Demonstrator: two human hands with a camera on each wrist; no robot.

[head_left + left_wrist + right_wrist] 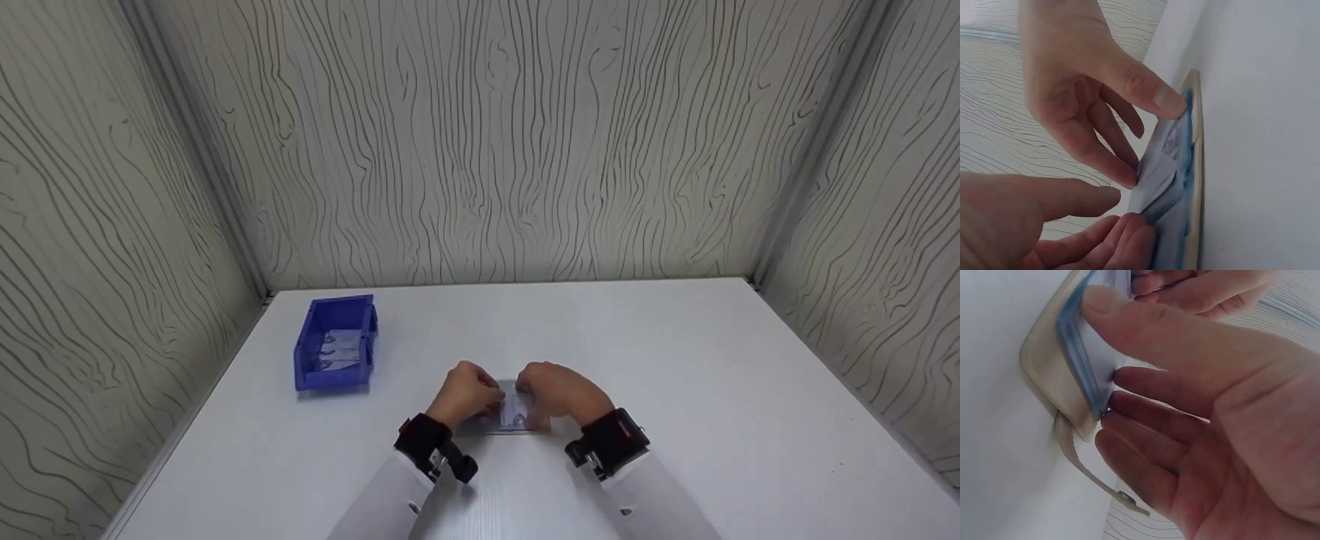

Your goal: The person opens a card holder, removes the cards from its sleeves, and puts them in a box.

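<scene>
A beige card holder (1197,169) with blue-edged clear sleeves lies opened out on the white table. A printed card (514,414) shows on its right half, between the hands. My right hand (561,391) spans that half, thumb (1168,100) on the near blue edge and fingertips at the far side. My left hand (466,394) is over the left half. In the left wrist view its bent fingers (1135,239) rest against the sleeve near the card's edge, with the thumb held apart. A beige strap (1081,464) with a metal snap sticks out from the holder's side.
A blue plastic bin (334,381) stands at the back left of the table (675,360), with several printed cards (341,349) inside. Pale panels with a wood-grain pattern (510,150) enclose the back and both sides. Both wrists wear black camera straps (615,441).
</scene>
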